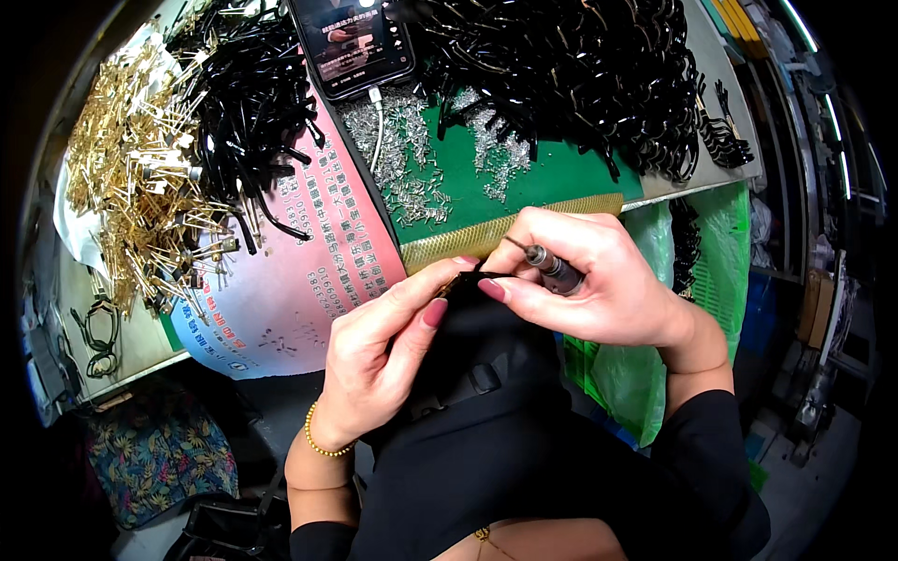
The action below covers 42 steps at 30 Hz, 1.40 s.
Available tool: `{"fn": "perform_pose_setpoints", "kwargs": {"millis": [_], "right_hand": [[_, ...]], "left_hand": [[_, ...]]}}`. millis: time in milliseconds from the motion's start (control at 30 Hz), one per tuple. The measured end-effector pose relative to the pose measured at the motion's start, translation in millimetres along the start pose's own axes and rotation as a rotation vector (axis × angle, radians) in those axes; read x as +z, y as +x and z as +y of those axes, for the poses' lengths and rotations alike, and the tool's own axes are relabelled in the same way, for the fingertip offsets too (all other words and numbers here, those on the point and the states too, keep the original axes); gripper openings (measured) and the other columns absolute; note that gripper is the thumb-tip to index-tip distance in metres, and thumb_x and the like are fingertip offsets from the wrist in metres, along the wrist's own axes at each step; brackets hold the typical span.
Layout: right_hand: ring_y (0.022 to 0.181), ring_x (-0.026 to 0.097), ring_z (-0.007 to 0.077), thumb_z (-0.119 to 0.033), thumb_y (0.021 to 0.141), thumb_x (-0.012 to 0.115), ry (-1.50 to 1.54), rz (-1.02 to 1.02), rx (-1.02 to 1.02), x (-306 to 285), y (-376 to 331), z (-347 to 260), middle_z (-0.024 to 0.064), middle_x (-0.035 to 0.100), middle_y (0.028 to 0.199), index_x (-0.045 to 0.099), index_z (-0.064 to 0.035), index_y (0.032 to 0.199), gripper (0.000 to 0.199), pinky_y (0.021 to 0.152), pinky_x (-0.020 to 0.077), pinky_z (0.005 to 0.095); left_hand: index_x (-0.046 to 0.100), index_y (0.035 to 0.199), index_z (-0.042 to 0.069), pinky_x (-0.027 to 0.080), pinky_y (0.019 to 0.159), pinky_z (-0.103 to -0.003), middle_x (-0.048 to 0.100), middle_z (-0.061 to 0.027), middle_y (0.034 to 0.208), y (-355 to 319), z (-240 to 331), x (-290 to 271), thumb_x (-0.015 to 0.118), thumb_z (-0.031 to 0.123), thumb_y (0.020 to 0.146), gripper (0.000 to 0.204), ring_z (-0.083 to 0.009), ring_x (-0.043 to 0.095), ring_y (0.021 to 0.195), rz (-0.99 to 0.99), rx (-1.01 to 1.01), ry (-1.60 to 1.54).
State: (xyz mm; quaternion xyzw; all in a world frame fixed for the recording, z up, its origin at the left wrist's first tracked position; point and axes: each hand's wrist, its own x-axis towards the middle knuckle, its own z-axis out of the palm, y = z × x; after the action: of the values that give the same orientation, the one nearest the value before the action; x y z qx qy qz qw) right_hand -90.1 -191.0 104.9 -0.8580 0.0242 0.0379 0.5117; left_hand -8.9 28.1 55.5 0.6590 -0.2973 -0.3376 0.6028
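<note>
2 hands meet at the bench edge: left hand [379,351] pinches a small black part [470,278]; right hand [585,276] closes around a small screwdriver [547,263]. Fastening seems underway; next calls for steady alignment.

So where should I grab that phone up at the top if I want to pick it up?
Grip the phone by its two long edges, near the middle, coming down from above. It lies flat, screen up, so only the edges give hold. Keep off the lower end: a white cable is plugged in there, and black parts crowd its left side.
</note>
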Motion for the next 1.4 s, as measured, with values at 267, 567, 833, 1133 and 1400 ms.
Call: {"fn": "perform_pose_setpoints", "kwargs": {"millis": [267, 567, 833, 1133, 1400], "right_hand": [[0.081, 0.066, 0.0318, -0.024, 0.089, 0.07, -0.306, -0.319, -0.197, -14.1, -6.3, 0.4, 0.0098, 0.065, 0.084, 0.059, -0.0055, 0.093, 0.021, 0.066, 0.0511, 0.0407], [0.08, 0.067, 0.0265, -0.014, 0.094, 0.062, -0.822, -0.037, 0.064, -36.3, -8.0, 29.3, 0.011, 0.054, 0.095, 0.057, -0.0142, 0.122, 0.029, 0.06, 0.0525, 0.0378], [0.073, 0.067, 0.0268, -0.011, 0.091, 0.063, -0.851, -0.064, 0.031, -34.5, -4.1, 38.7, 0.0132, 0.054, 0.093, 0.058, -0.0216, 0.13, 0.041, 0.054, 0.0524, 0.037], [0.068, 0.067, 0.0297, -0.012, 0.093, 0.058, -0.82, -0.085, 0.04, -35.6, 2.0, 39.5, 0.0179, 0.055, 0.092, 0.058, -0.0212, 0.131, 0.039, 0.053, 0.0516, 0.0389], [0.075, 0.068, 0.0337, -0.015, 0.096, 0.056, -0.619, -0.226, 0.131, -35.6, 8.1, 19.4, 0.0177, 0.057, 0.095, 0.051, -0.0227, 0.137, 0.042, 0.062, 0.0539, 0.0428]], "left_hand": [[0.066, 0.094, 0.006, 0.049, 0.059, -0.036, 0.064, -0.0061, 0.077, 6.2, -0.4, -4.0, 0.071, 0.003, 0.084, 0.012, -0.0251, 0.058, 0.065, -0.165, 0.385, 0.601], [0.058, 0.122, -0.002, 0.05, 0.063, -0.025, 0.073, -0.0086, 0.101, 4.8, -7.5, 8.6, 0.047, 0.006, 0.106, 0.021, -0.0101, 0.062, 0.067, 0.15, -0.08, 0.088], [0.041, 0.142, -0.003, 0.052, 0.056, -0.019, 0.055, -0.0186, 0.143, 63.2, -3.1, 36.1, 0.037, 0.005, 0.109, 0.035, -0.0061, 0.06, 0.067, 0.104, -0.051, -0.026], [0.044, 0.138, -0.003, 0.055, 0.057, -0.02, 0.059, -0.0218, 0.136, 33.2, -8.6, 33.4, 0.04, 0.01, 0.109, 0.032, -0.005, 0.056, 0.062, 0.143, -0.11, -0.123], [0.063, 0.124, -0.002, 0.046, 0.049, -0.017, 0.067, -0.0038, 0.079, 26.0, -15.4, 20.5, 0.05, 0.015, 0.108, 0.027, -0.002, 0.052, 0.053, 0.291, -0.151, 0.02]]}}
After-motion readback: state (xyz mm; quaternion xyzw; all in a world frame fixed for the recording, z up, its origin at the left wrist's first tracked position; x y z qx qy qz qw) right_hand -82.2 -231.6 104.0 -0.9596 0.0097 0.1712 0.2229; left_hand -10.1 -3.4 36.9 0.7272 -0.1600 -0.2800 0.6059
